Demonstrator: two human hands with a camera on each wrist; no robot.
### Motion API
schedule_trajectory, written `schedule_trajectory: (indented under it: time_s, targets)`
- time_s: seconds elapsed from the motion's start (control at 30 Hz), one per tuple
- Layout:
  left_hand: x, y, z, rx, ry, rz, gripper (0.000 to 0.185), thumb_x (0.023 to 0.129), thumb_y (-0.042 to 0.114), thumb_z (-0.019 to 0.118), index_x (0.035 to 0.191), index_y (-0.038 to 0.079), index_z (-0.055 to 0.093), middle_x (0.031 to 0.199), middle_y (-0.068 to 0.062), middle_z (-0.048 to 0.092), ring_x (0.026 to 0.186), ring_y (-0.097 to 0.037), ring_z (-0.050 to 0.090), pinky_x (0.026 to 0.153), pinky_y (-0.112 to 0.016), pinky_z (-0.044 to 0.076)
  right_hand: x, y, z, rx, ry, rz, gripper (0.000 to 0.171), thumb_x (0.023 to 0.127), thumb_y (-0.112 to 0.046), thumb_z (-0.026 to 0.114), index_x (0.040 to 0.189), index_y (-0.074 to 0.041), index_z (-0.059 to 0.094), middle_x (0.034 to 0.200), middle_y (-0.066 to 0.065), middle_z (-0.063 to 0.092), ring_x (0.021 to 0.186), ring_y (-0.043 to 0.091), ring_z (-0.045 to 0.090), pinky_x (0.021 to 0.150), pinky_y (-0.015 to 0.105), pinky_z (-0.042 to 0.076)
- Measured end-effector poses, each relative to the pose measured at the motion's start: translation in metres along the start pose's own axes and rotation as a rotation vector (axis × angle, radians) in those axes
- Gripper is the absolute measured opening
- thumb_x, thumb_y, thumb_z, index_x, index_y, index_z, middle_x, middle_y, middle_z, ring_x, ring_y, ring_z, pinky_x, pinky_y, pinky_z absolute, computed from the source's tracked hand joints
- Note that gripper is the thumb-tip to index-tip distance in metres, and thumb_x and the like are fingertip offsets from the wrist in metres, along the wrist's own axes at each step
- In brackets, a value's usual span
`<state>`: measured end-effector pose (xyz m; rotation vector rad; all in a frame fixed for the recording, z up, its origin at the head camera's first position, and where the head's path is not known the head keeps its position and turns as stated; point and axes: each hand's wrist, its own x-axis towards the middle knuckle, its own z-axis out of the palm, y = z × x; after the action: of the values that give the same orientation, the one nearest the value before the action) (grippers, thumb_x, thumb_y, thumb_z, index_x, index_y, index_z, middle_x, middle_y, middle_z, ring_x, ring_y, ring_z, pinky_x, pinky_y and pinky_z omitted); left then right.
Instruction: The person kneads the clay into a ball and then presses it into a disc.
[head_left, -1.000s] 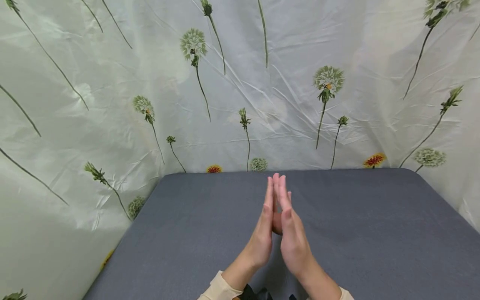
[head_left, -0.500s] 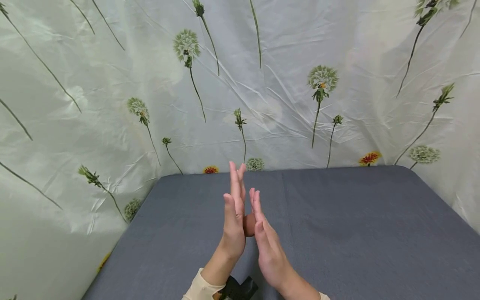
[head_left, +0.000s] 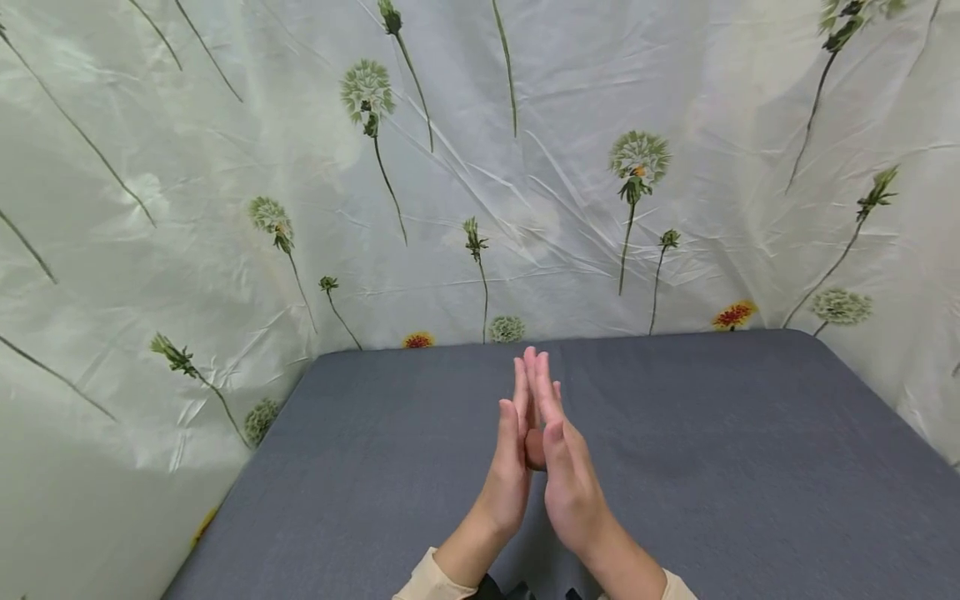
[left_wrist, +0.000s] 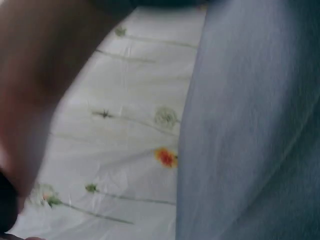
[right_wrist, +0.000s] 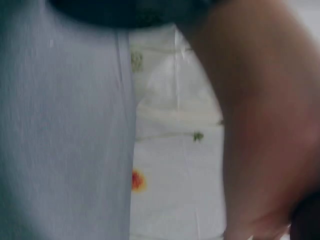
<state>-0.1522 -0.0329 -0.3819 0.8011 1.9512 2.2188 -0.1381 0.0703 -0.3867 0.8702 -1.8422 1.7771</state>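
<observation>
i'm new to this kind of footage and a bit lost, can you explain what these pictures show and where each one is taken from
There is no machine arm here: these are a person's bare left hand and right hand. The big picture comes from a camera worn on the head, looking forward and down. The two smaller, blurry ones come from a camera on each wrist, so they show mostly blurred skin, the grey table and the flowered cloth behind it.

In the head picture, the hands face each other with fingers fairly straight. Between them is a small brown lump, partly hidden, so its full shape is hard to tell. It is held between the hands, not resting on the table.
</observation>
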Motion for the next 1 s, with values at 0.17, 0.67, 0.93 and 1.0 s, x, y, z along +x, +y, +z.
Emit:
schedule_trajectory:
  time_s: [0.17, 0.67, 0.93, 1.0]
  targets:
    - [-0.009, 0.012, 0.005, 0.090, -0.015, 0.051, 0.069, 0.110, 0.065, -0.004, 0.171, 0.034, -0.015, 0.181, 0.010, -0.008, 0.169, -0.021, -0.010, 0.131, -0.066, -0.008, 0.003, 0.009, -0.006, 0.050, 0.016, 0.154, 0.062, 0.119, -0.038, 0.006, 0.173, -0.007, 0.005, 0.182, 0.007, 0.011, 0.168, 0.015, 0.006, 0.126, 0.008, 0.008]
    - [-0.001, 0.010, -0.038, 0.081, 0.157, 0.067, 0.079, 0.106, 0.077, 0.003, 0.171, 0.037, -0.014, 0.182, 0.000, 0.005, 0.170, -0.029, 0.001, 0.133, -0.067, 0.007, -0.026, 0.004, 0.037, 0.069, -0.126, 0.139, 0.055, 0.119, -0.023, 0.008, 0.174, -0.016, 0.007, 0.183, 0.001, 0.005, 0.168, 0.008, -0.004, 0.126, 0.008, 0.002]
    - [-0.014, -0.014, -0.010, 0.056, -0.025, 0.036, 0.072, 0.111, 0.065, -0.001, 0.172, 0.028, -0.015, 0.182, 0.009, -0.008, 0.170, -0.021, -0.002, 0.134, -0.062, 0.000, -0.013, 0.002, 0.015, -0.010, 0.028, 0.001, 0.060, 0.120, -0.033, 0.009, 0.172, -0.004, 0.012, 0.181, 0.011, 0.016, 0.169, 0.012, 0.004, 0.131, 0.015, 0.000]
    - [-0.019, -0.015, -0.004, 0.077, -0.054, 0.052, 0.069, 0.112, 0.061, -0.002, 0.171, 0.028, -0.017, 0.181, 0.009, -0.008, 0.169, -0.021, -0.003, 0.133, -0.063, 0.000, -0.010, 0.002, 0.009, 0.028, 0.034, 0.059, 0.062, 0.119, -0.039, 0.008, 0.173, -0.010, 0.006, 0.181, 0.006, 0.013, 0.169, 0.017, 0.004, 0.129, 0.011, 0.007]
